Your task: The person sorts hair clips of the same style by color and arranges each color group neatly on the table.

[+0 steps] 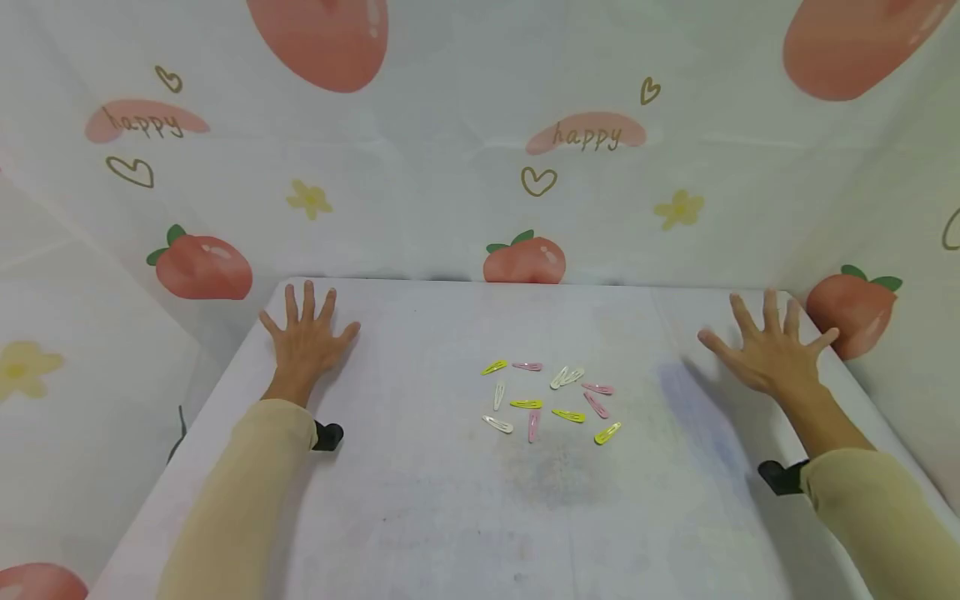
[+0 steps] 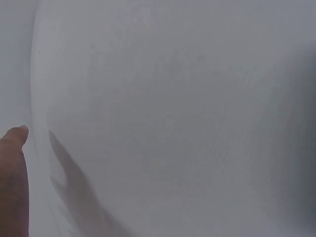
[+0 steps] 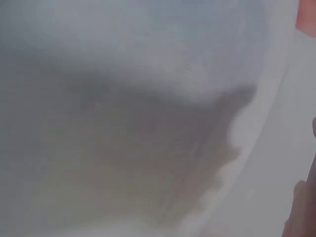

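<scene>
Several snap hair clips in yellow, pink and white lie scattered in the middle of the table, among them a yellow clip (image 1: 608,433), a pink clip (image 1: 533,426) and a white clip (image 1: 497,424). Two white clips (image 1: 567,377) lie against each other at the back of the group. To the left, my left hand (image 1: 306,342) is spread flat with straight fingers near the table's back left corner, holding nothing. My right hand (image 1: 776,354) is likewise spread and holds nothing, near the back right corner. Each wrist view shows only part of its hand and its shadow.
The white table (image 1: 420,500) runs back to a hanging cloth (image 1: 450,150) printed with peaches, hearts and flowers. A black wrist device (image 1: 327,437) sticks out at the left cuff, another black device (image 1: 782,477) at the right cuff. A bluish stain marks the table's right side.
</scene>
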Demonstrator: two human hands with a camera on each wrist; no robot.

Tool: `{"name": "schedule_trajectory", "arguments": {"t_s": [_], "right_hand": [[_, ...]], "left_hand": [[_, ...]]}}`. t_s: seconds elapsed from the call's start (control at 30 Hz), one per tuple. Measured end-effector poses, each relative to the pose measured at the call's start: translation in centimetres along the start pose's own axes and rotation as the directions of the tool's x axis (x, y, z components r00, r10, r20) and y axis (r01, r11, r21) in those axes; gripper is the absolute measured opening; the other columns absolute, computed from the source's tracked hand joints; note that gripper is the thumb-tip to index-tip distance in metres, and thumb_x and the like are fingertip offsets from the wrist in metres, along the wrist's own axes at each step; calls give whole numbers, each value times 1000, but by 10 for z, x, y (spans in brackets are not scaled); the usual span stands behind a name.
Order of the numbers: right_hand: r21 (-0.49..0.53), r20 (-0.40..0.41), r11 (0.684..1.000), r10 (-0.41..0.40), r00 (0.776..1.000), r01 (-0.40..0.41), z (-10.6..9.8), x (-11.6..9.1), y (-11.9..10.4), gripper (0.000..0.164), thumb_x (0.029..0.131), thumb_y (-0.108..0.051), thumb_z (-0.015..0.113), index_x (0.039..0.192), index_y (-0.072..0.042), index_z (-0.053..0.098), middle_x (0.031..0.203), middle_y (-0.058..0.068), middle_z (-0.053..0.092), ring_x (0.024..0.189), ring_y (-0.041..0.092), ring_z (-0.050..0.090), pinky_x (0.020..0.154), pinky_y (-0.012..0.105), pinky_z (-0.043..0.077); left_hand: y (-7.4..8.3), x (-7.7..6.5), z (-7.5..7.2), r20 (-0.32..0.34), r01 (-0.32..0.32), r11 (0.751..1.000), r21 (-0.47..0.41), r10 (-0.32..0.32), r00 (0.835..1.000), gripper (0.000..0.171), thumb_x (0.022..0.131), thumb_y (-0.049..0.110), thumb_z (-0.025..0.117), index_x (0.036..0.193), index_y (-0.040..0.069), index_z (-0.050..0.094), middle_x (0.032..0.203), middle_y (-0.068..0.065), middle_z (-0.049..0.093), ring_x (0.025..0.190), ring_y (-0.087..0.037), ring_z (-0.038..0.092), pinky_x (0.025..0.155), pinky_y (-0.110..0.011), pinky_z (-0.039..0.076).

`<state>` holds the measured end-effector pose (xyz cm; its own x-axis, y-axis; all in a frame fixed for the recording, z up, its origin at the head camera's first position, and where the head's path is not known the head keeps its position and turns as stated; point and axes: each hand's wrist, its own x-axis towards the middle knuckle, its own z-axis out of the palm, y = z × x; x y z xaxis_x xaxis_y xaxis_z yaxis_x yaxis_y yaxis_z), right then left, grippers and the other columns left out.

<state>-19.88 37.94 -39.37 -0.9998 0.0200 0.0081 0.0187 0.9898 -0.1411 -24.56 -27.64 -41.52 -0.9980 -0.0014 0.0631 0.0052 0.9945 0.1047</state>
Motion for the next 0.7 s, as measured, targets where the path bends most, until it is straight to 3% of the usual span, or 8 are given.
{"name": "schedule_trajectory", "arguments": {"t_s": [0.13, 0.4, 0.7], "right_hand": [[-34, 19, 999, -26, 999, 27, 2, -7, -5, 91, 94, -74, 30, 161, -20, 1, 159, 30, -15, 142, 55, -16, 86, 85, -18], [-67, 12, 992, -108, 994, 108, 7, -25, -21, 89, 95, -71, 35, 161, -20, 5, 161, 29, -7, 145, 53, -9, 91, 84, -15], [0, -4, 971, -237, 971, 237, 17, -43, -45, 86, 95, -64, 47, 161, -22, 12, 163, 26, 4, 147, 51, 1, 98, 83, -8]], "left_hand": [[5, -2, 4, 16, -5, 1000, -30, 5, 1000, 78, 100, 58, 35, 159, 10, 18, 164, -21, -7, 147, -43, -21, 102, -77, -14], [21, -8, 8, 11, -50, 998, -49, 51, 999, 78, 99, 58, 40, 160, 14, 19, 166, -18, 0, 149, -37, -20, 104, -74, -14], [39, -14, 14, 20, -148, 989, -10, 148, 989, 77, 98, 59, 41, 160, 17, 21, 166, -15, 1, 151, -38, -12, 108, -73, -11]]}}
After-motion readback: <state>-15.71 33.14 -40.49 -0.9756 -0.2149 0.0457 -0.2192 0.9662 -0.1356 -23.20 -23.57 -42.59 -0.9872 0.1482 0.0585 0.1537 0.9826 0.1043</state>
